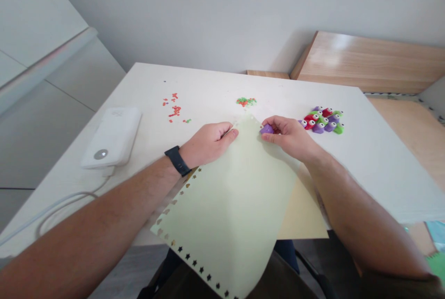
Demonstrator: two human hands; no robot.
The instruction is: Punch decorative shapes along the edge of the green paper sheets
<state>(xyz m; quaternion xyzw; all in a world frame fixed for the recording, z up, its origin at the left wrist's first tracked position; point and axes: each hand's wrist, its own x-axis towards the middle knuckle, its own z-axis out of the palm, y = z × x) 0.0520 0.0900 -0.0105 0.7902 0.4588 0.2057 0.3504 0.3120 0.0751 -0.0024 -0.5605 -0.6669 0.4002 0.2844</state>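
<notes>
A pale green paper sheet (229, 197) lies across the near edge of the white table (208, 85), with small shapes punched along its left edge. My left hand (208, 143), with a black band on the wrist, pinches the sheet's far left corner with closed fingers. My right hand (290, 136) grips a small purple paper punch (267, 129) at the sheet's far edge. A yellowish sheet (302, 215) lies under the green one.
A cluster of purple, red and green punches (323, 119) sits right of my right hand. Punched red and green scraps (174, 108) and a small pile (246, 101) lie further back. A white device (113, 136) with a cable rests at left. A wooden board (368, 62) leans behind.
</notes>
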